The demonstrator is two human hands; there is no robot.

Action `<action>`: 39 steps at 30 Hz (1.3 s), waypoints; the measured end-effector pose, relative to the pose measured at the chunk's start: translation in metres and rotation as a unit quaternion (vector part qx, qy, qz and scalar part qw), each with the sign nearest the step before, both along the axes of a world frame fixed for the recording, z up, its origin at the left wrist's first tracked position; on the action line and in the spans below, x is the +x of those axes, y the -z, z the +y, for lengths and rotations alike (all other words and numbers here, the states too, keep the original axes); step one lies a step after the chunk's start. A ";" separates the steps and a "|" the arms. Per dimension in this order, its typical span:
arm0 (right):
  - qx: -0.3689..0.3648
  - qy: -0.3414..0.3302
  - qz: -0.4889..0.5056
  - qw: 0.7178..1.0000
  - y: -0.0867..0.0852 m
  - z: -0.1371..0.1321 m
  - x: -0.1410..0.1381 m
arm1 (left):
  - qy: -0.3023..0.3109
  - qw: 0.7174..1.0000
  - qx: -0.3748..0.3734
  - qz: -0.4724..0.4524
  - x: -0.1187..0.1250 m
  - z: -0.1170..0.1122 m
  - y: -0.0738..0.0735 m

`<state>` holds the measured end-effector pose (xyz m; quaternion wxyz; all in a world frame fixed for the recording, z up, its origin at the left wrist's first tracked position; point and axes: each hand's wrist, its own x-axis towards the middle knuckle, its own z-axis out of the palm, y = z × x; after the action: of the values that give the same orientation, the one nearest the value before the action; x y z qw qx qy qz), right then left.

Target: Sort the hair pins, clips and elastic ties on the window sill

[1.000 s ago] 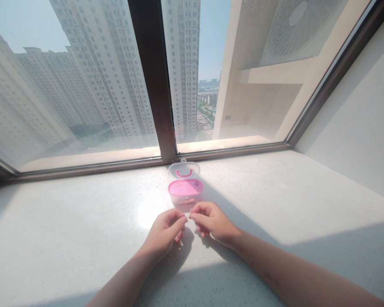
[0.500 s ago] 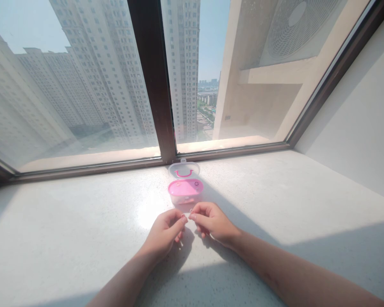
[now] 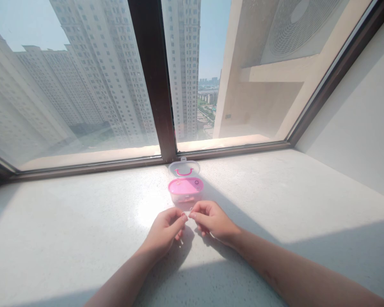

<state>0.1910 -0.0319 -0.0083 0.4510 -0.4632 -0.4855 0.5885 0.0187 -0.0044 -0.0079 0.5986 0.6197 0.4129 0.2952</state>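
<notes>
My left hand [image 3: 167, 230] is closed in a pinch, thumb against forefinger; a small reddish bit shows at its fingertips, too tiny to name. Close beside it, my right hand [image 3: 215, 221] also pinches, with a thin pale loop [image 3: 191, 209] standing up at the thumb and forefinger. The fingertips of both hands almost meet above the white sill. Just beyond them sits a small clear oval box [image 3: 176, 198] with a pink tray [image 3: 186, 186] in its top. Its transparent lid [image 3: 173, 169] stands open, tipped back, with a pink handle [image 3: 184, 174]. Small ring-like things lie on the tray.
The speckled white sill [image 3: 83, 230] spreads to both sides, crossed by shadows and a bright glare patch. Behind the box runs the dark window frame [image 3: 168, 128], with glass panes on either side. A white wall [image 3: 355, 128] closes the right side.
Very little differs. Both hands keep their pinches in nearly the same place, and the whole view has shifted slightly.
</notes>
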 end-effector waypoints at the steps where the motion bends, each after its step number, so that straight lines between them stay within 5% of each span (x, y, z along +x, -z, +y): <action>1: -0.002 -0.001 0.000 1.000 0.000 0.000 0.000 | -0.001 1.000 0.001 0.001 0.000 0.000 0.000; 39: -0.011 0.005 -0.009 1.000 -0.001 -0.002 0.000 | -0.007 1.000 0.004 0.005 0.002 -0.001 -0.004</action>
<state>0.1911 -0.0337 -0.0075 0.4448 -0.4754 -0.4807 0.5874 0.0210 -0.0056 -0.0038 0.5921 0.6204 0.4191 0.2980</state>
